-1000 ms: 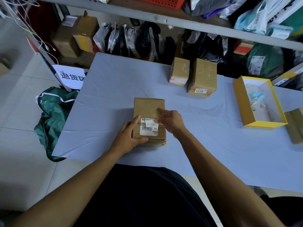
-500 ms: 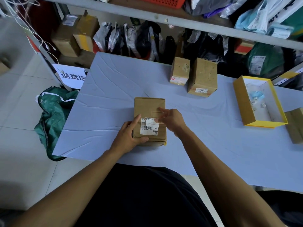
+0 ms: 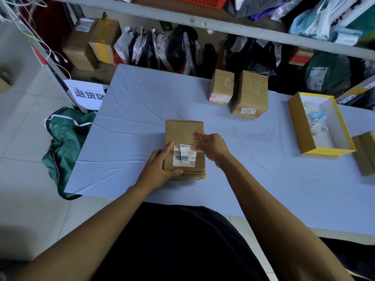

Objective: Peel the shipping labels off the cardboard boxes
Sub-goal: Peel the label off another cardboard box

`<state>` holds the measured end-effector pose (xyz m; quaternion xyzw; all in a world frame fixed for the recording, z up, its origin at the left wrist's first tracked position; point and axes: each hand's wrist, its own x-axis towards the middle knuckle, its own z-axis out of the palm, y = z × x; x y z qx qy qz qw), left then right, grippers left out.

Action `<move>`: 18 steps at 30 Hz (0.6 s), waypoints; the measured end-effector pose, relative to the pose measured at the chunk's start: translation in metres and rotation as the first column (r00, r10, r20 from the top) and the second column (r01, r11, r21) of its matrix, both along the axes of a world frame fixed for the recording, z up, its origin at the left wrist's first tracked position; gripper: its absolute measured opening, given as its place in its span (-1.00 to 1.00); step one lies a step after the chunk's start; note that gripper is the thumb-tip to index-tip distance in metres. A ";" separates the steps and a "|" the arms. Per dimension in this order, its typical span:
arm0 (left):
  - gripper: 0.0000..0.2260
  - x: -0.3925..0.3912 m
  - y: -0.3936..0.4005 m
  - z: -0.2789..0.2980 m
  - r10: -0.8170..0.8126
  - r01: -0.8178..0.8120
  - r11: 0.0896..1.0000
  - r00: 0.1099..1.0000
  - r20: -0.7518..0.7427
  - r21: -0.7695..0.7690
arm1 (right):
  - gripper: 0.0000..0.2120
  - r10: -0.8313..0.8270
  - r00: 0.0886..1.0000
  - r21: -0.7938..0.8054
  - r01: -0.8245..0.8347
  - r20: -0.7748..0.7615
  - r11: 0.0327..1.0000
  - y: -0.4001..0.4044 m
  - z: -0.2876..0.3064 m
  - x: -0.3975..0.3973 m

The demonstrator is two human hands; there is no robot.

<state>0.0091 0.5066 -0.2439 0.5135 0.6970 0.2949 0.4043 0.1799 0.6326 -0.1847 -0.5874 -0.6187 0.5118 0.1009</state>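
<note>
1. A brown, rectangular cardboard box [image 3: 183, 136] lay flat near the front edge of the pale blue counter [image 3: 129, 126], straight in front of the person.
2. A white paper shipping label [image 3: 185, 158] with a black barcode sat on the near half of the box's top face; a slanted tear or fold ran down through it.
3. The left hand [image 3: 160, 169] clasped the box's near left corner, thumb along the front edge just below the label and forefinger laid up the top face beside it.
4. The right hand [image 3: 211, 147] was at the label's upper right corner, thumb and forefinger closed to a narrow pinch on that corner and the other fingers spread above the cardboard.
5. Two more brown cardboard boxes [image 3: 250, 94] stood upright side by side at the back of the counter, their tops scuffed.
6. An open yellow box with a white lining [image 3: 300, 126] lay well to the right.
</note>
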 end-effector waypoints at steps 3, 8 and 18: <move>-0.15 -0.001 0.000 -0.001 -0.001 0.001 1.000 1.000 0.002 -0.007 | -0.65 0.006 1.000 -0.007 -0.006 -0.002 1.000 0.000 -0.001 0.000; -0.16 0.001 0.000 0.001 -0.002 0.002 1.000 1.000 0.007 -0.013 | -0.83 -0.063 0.996 -0.111 0.056 -0.063 0.992 0.011 -0.007 0.004; -0.16 0.001 0.000 0.003 0.000 0.000 1.000 1.000 0.014 -0.029 | -0.80 -0.114 0.989 -0.176 0.097 -0.092 0.980 0.011 -0.002 0.003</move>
